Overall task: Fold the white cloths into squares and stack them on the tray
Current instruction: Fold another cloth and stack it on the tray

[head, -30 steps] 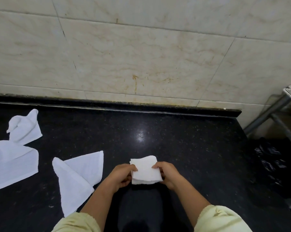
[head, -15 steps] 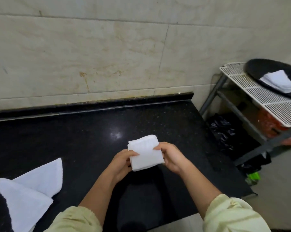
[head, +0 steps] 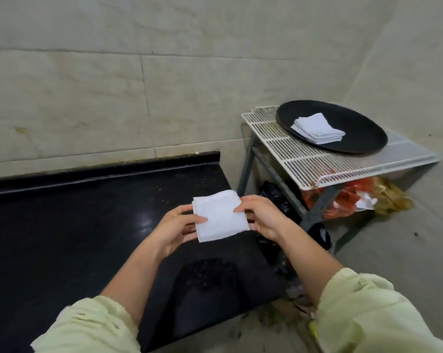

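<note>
Your left hand (head: 175,226) and right hand (head: 262,216) pinch opposite edges of the cloth (head: 219,216) so it cannot unfold. It seems bound for the stack (head: 318,128) on the tray (head: 362,133).

The left hand (head: 175,225) and right hand (head: 262,216) have carried the cloth (head: 219,216) right, to the counter's (head: 62,225) end; the tray (head: 362,146) and stack (head: 317,128) now show fully.

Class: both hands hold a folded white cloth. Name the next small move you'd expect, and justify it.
Probably carry the folded white square cloth, pinched by the left hand and right hand, right toward the round black tray on the white wire rack: it already looks folded square, and a stack of folded white cloths waits there.
</note>
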Tool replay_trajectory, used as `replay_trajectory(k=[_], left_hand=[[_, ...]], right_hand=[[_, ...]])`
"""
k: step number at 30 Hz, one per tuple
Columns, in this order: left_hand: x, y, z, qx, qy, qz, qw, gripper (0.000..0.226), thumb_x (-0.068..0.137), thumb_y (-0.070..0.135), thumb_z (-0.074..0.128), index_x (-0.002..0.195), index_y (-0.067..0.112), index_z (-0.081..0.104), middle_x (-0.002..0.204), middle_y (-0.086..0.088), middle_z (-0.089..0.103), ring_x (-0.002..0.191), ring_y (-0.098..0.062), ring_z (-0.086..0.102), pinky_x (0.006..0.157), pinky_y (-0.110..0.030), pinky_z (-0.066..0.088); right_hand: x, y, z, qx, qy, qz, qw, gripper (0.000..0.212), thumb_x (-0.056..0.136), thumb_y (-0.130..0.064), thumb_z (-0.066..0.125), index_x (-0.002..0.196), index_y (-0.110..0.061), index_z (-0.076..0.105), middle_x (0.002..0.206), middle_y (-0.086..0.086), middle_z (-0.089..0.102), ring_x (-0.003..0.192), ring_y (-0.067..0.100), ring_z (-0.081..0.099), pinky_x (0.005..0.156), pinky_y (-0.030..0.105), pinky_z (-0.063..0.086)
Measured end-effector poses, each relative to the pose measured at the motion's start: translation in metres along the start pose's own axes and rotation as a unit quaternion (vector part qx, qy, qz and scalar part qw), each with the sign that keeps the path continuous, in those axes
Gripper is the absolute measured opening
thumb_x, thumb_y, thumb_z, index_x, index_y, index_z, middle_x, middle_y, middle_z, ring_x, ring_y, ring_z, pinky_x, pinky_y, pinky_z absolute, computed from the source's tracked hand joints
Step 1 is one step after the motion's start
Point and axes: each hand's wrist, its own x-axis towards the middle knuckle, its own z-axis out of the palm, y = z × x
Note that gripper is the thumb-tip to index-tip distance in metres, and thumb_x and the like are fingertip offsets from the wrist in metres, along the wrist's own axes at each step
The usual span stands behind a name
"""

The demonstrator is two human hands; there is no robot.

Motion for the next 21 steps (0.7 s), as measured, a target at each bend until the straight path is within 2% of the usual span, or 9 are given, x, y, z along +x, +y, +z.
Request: replay_trajectory(k=[6,9,14,17,19,21], left_hand=[[0.005,0.047,0.076,0.041,-0.05,0.044,0.997,0.039,0.083,0.004,0.065,0.12,0.015,0.064,0.111,-0.004,0.072,0.094,-0.017,0.07,0.073,-0.025,0.056],[0.01,0.078,0.111,0.047,-0.067,0.077,0.994,0.027,0.084,0.006,0.061,0.106,0.019,0.069,0.102,0.0,0.074,0.086,-0.013,0.07,0.07,-0.022,0.057],[0.038,0.114,0.164,0.076,-0.086,0.094,0.989,0.02,0.085,0.005,0.059,0.094,0.02,0.07,0.09,0.003,0.075,0.075,-0.008,0.071,0.065,-0.02,0.056],[0.063,0.123,0.185,0.088,-0.086,0.08,0.989,0.019,0.085,0.004,0.06,0.094,0.018,0.069,0.082,0.003,0.076,0.068,-0.007,0.071,0.059,-0.018,0.056],[0.083,0.129,0.199,0.093,-0.075,0.069,0.99,0.018,0.085,0.003,0.061,0.096,0.016,0.067,0.076,0.003,0.074,0.061,-0.006,0.068,0.055,-0.017,0.055],[0.101,0.137,0.211,0.088,-0.073,0.061,0.992,0.019,0.084,0.002,0.063,0.097,0.016,0.064,0.075,0.002,0.073,0.058,-0.006,0.065,0.054,-0.017,0.056]], right_hand=[[-0.019,-0.061,-0.063,-0.019,-0.006,-0.056,0.998,0.025,0.081,0.005,0.063,0.102,-0.01,0.06,0.098,0.012,0.067,0.083,0.022,0.065,0.071,0.035,0.056],[-0.024,-0.092,-0.088,-0.012,-0.007,-0.088,0.996,0.033,0.083,0.006,0.063,0.114,-0.004,0.058,0.103,0.013,0.066,0.087,0.022,0.064,0.08,0.039,0.056],[-0.017,-0.131,-0.132,0.017,0.026,-0.117,0.993,0.032,0.082,0.006,0.064,0.112,-0.006,0.06,0.098,0.01,0.067,0.08,0.019,0.063,0.071,0.032,0.057],[-0.002,-0.141,-0.154,0.025,0.046,-0.117,0.992,0.027,0.083,0.004,0.064,0.109,-0.003,0.063,0.103,0.013,0.067,0.087,0.02,0.063,0.077,0.033,0.057],[0.009,-0.15,-0.169,0.019,0.066,-0.118,0.991,0.022,0.083,0.003,0.065,0.104,-0.003,0.066,0.112,0.018,0.068,0.099,0.025,0.065,0.087,0.038,0.057],[0.018,-0.161,-0.183,0.013,0.089,-0.111,0.99,0.025,0.083,0.0,0.066,0.108,-0.005,0.066,0.116,0.019,0.066,0.109,0.029,0.064,0.094,0.042,0.054]])
